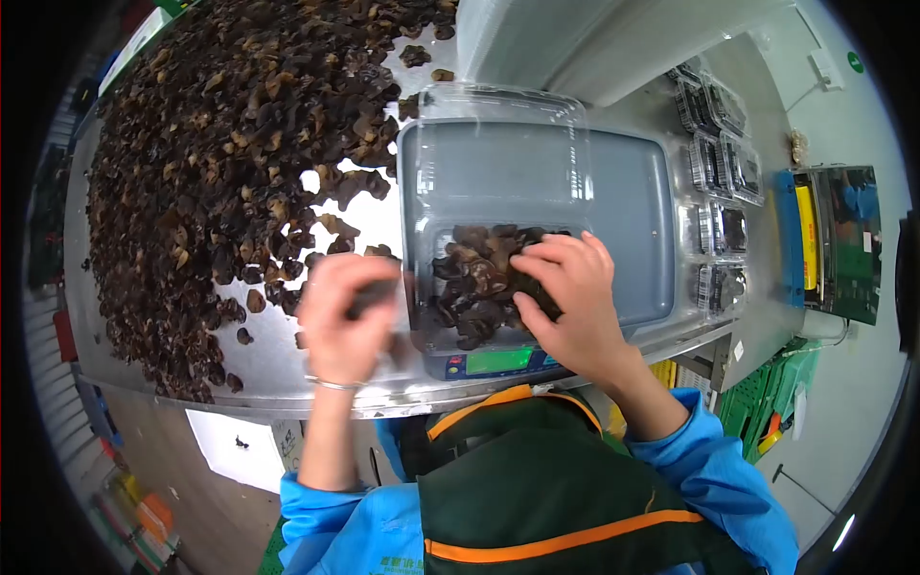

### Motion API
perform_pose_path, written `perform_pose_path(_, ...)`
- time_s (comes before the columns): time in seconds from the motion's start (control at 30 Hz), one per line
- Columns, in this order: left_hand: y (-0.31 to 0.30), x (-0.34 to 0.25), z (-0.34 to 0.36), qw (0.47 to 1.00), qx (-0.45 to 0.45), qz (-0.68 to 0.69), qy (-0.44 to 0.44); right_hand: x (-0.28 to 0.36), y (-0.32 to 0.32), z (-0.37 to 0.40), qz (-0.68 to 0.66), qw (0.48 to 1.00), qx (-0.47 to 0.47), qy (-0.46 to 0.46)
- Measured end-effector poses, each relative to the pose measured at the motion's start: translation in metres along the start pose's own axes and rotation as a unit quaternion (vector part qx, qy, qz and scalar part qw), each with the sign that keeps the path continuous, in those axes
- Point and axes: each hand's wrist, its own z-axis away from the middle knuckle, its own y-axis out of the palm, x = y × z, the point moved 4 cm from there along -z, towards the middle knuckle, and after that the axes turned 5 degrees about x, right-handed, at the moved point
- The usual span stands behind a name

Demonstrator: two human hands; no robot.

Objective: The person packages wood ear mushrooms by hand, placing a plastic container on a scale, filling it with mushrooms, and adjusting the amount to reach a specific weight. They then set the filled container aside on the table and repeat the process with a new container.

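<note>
Dark brown wood ear mushrooms (470, 287) fill part of a clear plastic clamshell box (436, 335), whose lid (503, 158) is folded back. The box rests on a grey tray (628, 220) over a scale with a lit green display (498, 360). My right hand (575, 302) reaches into the box from the right, its thumb and fingers curved around some of the mushrooms. Left of the box, my left hand (347, 321) is blurred by motion. Its fingers are curled, with a dark piece, apparently wood ear, between them and the thumb.
A large heap of wood ears (220, 163) spreads over the left of the steel table (278, 359). Several filled, closed boxes (719, 177) are lined up at the right. A pale, translucent block (556, 43) stands behind the tray. Green crates (767, 398) are below right.
</note>
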Motion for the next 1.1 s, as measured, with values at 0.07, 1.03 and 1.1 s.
perform_pose_path(0.07,0.043,-0.036,-0.010,0.992,0.107,0.056,0.045,0.004,-0.002,0.006,-0.067,0.996,-0.060,0.000)
perform_pose_path(1.03,0.040,-0.040,0.001,0.988,0.066,-0.069,0.121,0.004,-0.011,0.009,0.056,0.992,-0.070,-0.087)
perform_pose_path(1.1,0.076,-0.059,-0.006,0.953,0.173,-0.160,0.190,-0.005,-0.017,0.019,0.047,0.993,-0.104,-0.036)
